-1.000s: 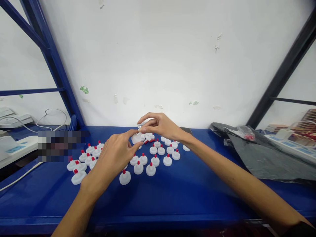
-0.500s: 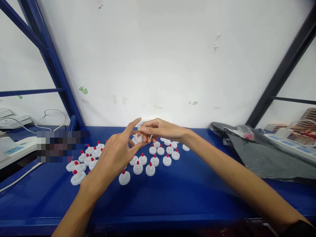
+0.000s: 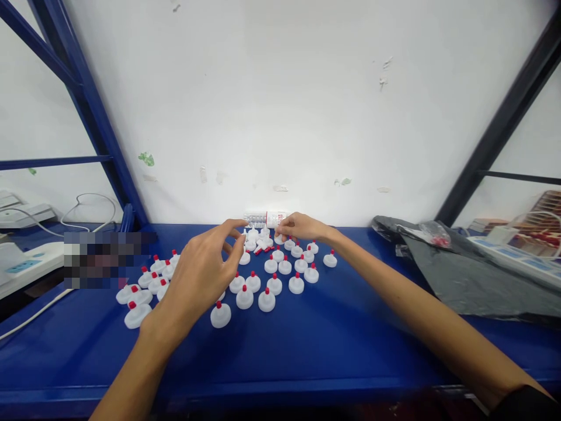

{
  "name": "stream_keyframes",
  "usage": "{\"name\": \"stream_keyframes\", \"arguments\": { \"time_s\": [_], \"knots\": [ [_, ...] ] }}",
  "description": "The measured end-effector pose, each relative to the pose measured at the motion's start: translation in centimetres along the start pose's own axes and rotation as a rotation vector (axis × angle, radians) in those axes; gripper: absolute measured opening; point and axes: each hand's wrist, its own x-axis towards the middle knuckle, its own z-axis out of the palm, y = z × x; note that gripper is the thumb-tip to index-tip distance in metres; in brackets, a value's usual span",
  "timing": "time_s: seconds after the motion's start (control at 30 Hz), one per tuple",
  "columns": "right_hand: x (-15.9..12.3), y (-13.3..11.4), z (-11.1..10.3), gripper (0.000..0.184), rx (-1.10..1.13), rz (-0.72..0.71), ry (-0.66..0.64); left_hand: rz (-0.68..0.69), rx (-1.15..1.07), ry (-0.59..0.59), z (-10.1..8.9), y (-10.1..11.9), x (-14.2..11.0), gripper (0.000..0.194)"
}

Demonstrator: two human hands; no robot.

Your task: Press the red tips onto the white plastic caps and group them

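White round nozzle caps, many with red tips, cover the blue table. My left hand (image 3: 204, 272) is left of the middle with thumb and forefinger curved together. A pale nozzle shows between its fingertips, above a white cap (image 3: 244, 258) partly hidden by the thumb; it seems held there. My right hand (image 3: 298, 227) reaches to the back, its fingers pinched over another white cap (image 3: 279, 239). Whatever lies between those fingers is too small to make out. Beside it lies a heap of white caps (image 3: 258, 238), red tips toward me.
Behind the heap, a clear and white bottle (image 3: 276, 218) lies against the wall. Red-tipped caps (image 3: 267, 301) stand in front and to the left. A grey plastic bag (image 3: 460, 275) and power strips (image 3: 521, 255) are at the right. Blue shelf posts (image 3: 94, 117) rise at the left.
My right hand has parted from my left and moved right and back to the caps there. The heap and the bottle have come into view. My left hand has barely shifted.
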Motion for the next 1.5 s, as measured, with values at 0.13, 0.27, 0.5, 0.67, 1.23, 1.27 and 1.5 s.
{"name": "stream_keyframes", "arguments": {
  "time_s": [0.13, 0.27, 0.5, 0.67, 1.23, 1.27, 1.5],
  "knots": [
    [0.3, 0.7, 0.2, 0.032, -0.047, 0.013, -0.077, -0.003, 0.021, 0.008, 0.0, 0.0, 0.0, 0.025],
    [0.7, 1.3, 0.6, 0.032, -0.118, -0.012, -0.133, -0.015, 0.024, -0.002, -0.1, 0.0, -0.1, 0.026],
    [0.5, 1.0, 1.0, 0.03, -0.249, 0.002, -0.017, -0.019, 0.029, -0.01, 0.1, -0.2, -0.2, 0.026],
    [0.0, -0.6, 1.1, 0.032, -0.29, -0.048, 0.204, -0.018, 0.026, -0.008, 0.1, -0.2, -0.2, 0.025],
    [-1.0, -4.5, 5.7, 0.013, -0.47, -0.453, -0.192, -0.004, 0.068, -0.033, 0.0, -0.3, -0.2, 0.028],
    [-1.0, -4.5, 5.7, 0.012, -0.467, -0.446, -0.195, -0.004, 0.07, -0.035, 0.0, -0.2, -0.2, 0.028],
    [-1.2, -4.7, 5.3, 0.008, -0.464, -0.41, -0.1, -0.025, 0.066, -0.067, 0.0, -0.3, -0.2, 0.03]
  ]
}}
